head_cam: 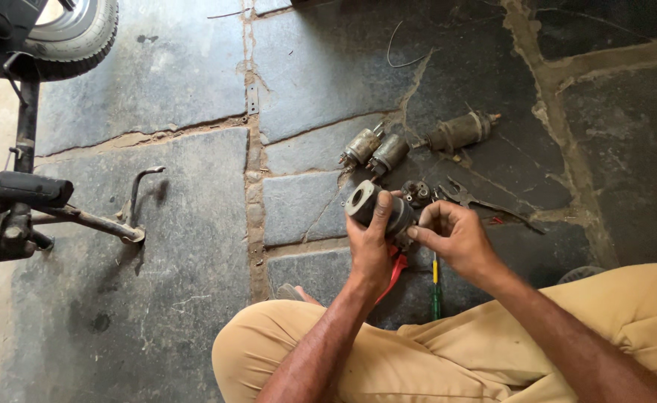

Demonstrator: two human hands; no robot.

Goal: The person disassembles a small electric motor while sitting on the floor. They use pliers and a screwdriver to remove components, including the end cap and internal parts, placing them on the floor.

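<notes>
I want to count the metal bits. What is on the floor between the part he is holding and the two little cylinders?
Head view: between the held part and the two cylinders lies only bare stone floor.

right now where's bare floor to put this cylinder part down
Bare stone slab lies left of the left hand, between the kickstand and the knee. Another bare slab sits just ahead-left of the cylinder part. Crowded: ahead and right, around the two small cylinders, larger motor part and pliers.
</notes>
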